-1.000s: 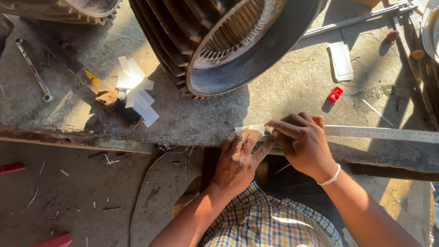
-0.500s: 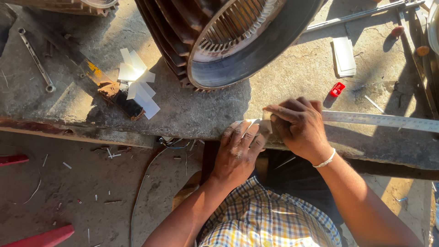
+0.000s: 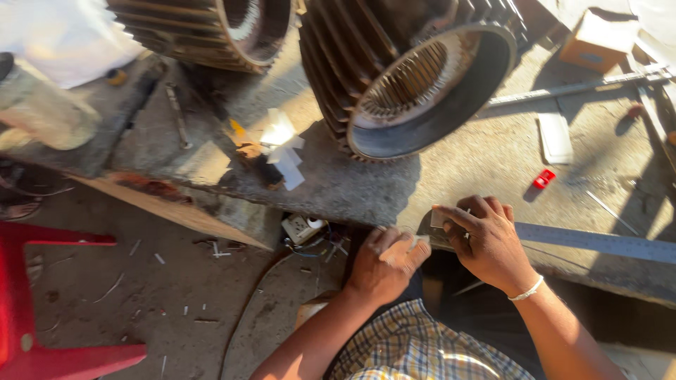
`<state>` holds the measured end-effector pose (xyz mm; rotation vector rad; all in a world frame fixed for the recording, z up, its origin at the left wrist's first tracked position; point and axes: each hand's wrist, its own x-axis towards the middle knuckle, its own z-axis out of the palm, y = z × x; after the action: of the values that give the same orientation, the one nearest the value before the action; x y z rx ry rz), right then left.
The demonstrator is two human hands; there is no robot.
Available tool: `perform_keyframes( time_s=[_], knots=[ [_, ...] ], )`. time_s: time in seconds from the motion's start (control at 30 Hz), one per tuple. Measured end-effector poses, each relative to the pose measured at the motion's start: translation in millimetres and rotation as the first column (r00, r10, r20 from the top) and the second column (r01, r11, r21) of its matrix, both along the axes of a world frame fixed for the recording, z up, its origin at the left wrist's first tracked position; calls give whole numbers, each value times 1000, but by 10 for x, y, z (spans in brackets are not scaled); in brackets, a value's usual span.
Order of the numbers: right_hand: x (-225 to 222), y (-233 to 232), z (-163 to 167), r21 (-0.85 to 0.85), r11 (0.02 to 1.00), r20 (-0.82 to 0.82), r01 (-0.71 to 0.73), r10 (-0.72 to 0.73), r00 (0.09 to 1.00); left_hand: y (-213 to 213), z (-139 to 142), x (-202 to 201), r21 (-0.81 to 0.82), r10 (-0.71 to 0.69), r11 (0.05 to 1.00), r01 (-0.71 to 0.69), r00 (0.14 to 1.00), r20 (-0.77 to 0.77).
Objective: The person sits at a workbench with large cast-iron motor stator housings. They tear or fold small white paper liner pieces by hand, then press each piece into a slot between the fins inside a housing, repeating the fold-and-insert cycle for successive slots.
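Pinning the steel ruler point(image 3: 598, 243) flat, right hand point(image 3: 489, 243) fingers curl over its left end; left hand point(image 3: 384, 264) grips a pale strip point(image 3: 420, 241) beside it.

- Harsh sunlight rakes a rough concrete slab point(image 3: 479, 162), throwing long, hard shadows.
- Below its edge, a dusty concrete floor point(image 3: 176, 317) lies littered with white scraps.
- A red plastic stool point(image 3: 28, 309) stands at left.

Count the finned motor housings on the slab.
2. One finned motor housing lies at top centre, its open end facing the camera; the other lies at top left, cut off by the frame edge. More may sit outside view.
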<state>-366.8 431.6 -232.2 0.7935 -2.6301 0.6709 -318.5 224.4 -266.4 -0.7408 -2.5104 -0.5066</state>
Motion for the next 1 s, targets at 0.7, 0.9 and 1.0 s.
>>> perform_keyframes(
  time_s=[0.7,0.9,1.0],
  knots=[
    [483,-282,-344,-719,682,184,-129,367,912,12,-334,58,976,-573,45,-211,796,198],
    [392,-413,-106,-726,688,280,-21,323,904,-82,-299,85,983,-591,74,-165,787,177],
    [360,-466,-85,-628,778,278,-10,237,931,-122,-318,52,976,-595,80,-200,776,208]
  ],
)
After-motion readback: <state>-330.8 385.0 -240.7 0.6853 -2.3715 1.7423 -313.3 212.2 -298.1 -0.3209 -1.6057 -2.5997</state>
